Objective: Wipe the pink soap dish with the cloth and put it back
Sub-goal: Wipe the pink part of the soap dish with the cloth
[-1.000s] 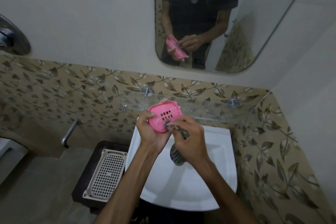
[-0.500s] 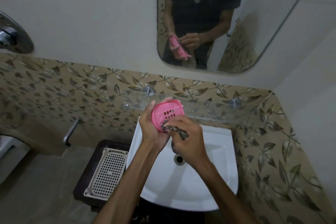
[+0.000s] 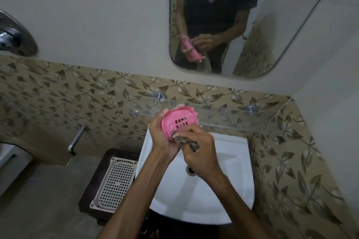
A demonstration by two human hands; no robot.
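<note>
- Large pale characters are seen mirrored on the dark shirt reflected in the mirror [image 3: 272, 25]; they cannot be read as words, and no brand or label is made out elsewhere.
- One pink soap dish [image 3: 179, 120] is held above the back edge of the white basin [image 3: 229, 190], tilted with its slotted floor turned toward the camera.
- The dish is gripped by the left hand [image 3: 163, 141], which lies at 7 o'clock of it: the thumb is laid along the left rim and fingertips are seen curled over the far rim at 12 o'clock.
- One dark patterned cloth [image 3: 187, 141] is pinched by the right hand [image 3: 200, 149] and pressed against the dish's lower rim, at 5 o'clock of the dish.
- Two hands are counted, touching each other just below the dish.
- One glass shelf [image 3: 233, 116] is fixed to the leaf-patterned tiles on two metal studs, at 3 o'clock of the dish.
- One beige perforated tray [image 3: 114, 182] is set on a dark stool at 9 o'clock of the basin.
- One drain hole is seen in the basin, partly hidden by the right wrist.
</note>
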